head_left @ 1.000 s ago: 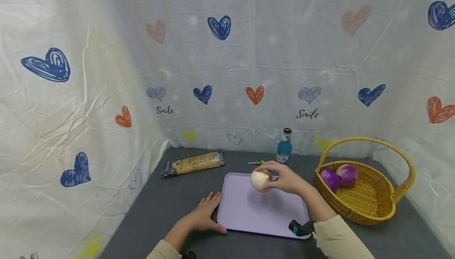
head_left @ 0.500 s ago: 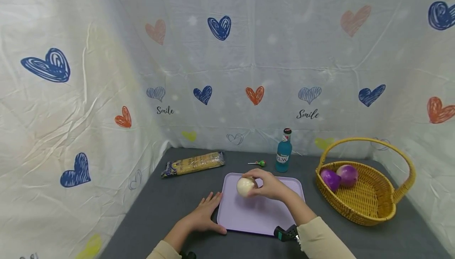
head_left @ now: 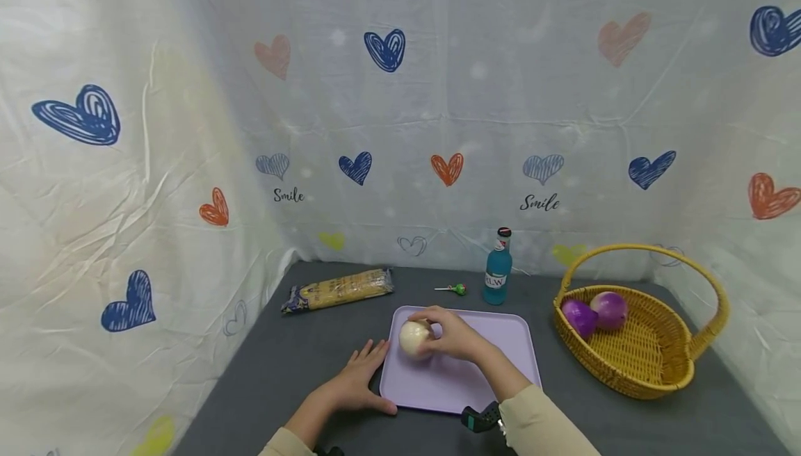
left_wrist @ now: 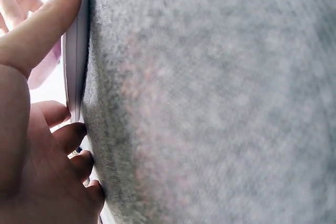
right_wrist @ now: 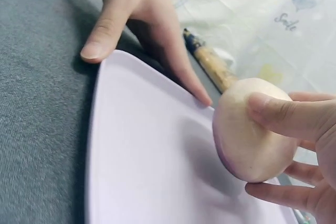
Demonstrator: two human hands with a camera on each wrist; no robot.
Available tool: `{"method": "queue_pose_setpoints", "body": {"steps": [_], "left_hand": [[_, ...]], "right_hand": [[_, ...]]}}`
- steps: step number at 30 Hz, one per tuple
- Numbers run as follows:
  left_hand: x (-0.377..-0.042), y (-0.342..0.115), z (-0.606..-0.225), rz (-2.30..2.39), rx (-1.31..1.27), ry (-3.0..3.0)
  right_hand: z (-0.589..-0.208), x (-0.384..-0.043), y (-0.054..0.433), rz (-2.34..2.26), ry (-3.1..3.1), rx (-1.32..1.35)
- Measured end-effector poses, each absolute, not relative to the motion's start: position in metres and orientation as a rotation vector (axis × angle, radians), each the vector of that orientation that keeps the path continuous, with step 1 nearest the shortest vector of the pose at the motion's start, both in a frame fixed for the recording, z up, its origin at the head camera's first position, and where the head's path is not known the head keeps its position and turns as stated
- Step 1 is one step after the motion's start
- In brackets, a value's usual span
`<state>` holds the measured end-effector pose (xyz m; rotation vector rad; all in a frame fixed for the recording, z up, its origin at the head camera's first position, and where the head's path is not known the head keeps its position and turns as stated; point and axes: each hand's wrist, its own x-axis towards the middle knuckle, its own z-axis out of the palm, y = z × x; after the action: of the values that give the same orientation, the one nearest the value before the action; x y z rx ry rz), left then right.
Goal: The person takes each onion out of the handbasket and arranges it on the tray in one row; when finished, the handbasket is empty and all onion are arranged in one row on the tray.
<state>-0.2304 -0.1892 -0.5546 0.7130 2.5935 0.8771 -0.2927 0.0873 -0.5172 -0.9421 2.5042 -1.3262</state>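
Observation:
My right hand grips a pale, round onion over the left part of the lilac tray. In the right wrist view, the onion shows a cream side and a purple edge, with thumb and fingers around it. It appears raised above the tray there, its shadow below. My left hand lies spread, fairly straight fingers against the tray's left edge and thumb at its near-left corner. The left wrist view catches those fingers by the tray's side, with the rest mostly grey cloth.
A yellow wicker basket at the right holds two purple onions. Behind the tray are a noodle packet, a lollipop and a blue bottle. A heart-printed curtain surrounds the grey table.
My right hand has carried the onion leftward and a little nearer over the tray, from its back middle to its left part. The left hand has stayed at the tray's edge.

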Motion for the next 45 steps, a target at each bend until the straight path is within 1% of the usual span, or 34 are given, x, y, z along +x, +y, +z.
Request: {"method": "queue_pose_setpoints", "body": {"steps": [9, 19, 24, 36, 45], "left_hand": [[-0.230, -0.187, -0.550, 0.835, 0.665, 2.588], [-0.233, -0.188, -0.549, 0.830, 0.659, 2.575], [-0.233, -0.189, -0.550, 0.837, 0.662, 2.565], [-0.234, -0.190, -0.548, 0.841, 0.678, 2.556], [-0.238, -0.192, -0.562, 0.907, 0.660, 2.548]], "right_hand": [[-0.527, -0.292, 0.077, -1.285, 2.519, -0.960], [-0.522, -0.288, 0.077, -1.190, 2.550, -1.015], [-0.518, -0.287, 0.078, -1.180, 2.565, -0.976], [-0.500, -0.285, 0.100, -1.169, 2.578, -0.935], [-0.482, -0.285, 0.130, -1.152, 2.637, -0.964]]}}
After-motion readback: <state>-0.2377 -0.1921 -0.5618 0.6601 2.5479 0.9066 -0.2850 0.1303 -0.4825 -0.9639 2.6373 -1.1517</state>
